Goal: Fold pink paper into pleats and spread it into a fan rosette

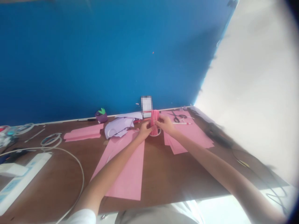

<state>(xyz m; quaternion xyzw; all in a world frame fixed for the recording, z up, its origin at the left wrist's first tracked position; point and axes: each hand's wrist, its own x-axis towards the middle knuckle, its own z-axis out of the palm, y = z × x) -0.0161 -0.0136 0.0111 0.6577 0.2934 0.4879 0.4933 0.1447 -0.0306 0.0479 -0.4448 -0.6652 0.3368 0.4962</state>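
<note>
A small upright cylinder (155, 115), covered in pink upright strips that look like rolled paper, stands near the back of the desk; a white rim shows at its bottom. My left hand (145, 128) is closed on its left side, fingers against the strips. From the right, my right hand (165, 123) presses its fingers on the front of the strips. A long pink paper sheet (127, 174) lies under my left forearm. Pink sheets (179, 141) lie right of the cylinder, with dark scissors (177, 118) and a white-and-red pen (184, 123) on them.
Crumpled lilac paper (119, 126) and folded pink paper (84, 133) lie left of my hands. A purple pot ornament (101, 116) stands by the blue wall (93, 56). At the left are a power strip (23, 180) and a looping white cable (81, 168). A dark object (219, 135) sits right.
</note>
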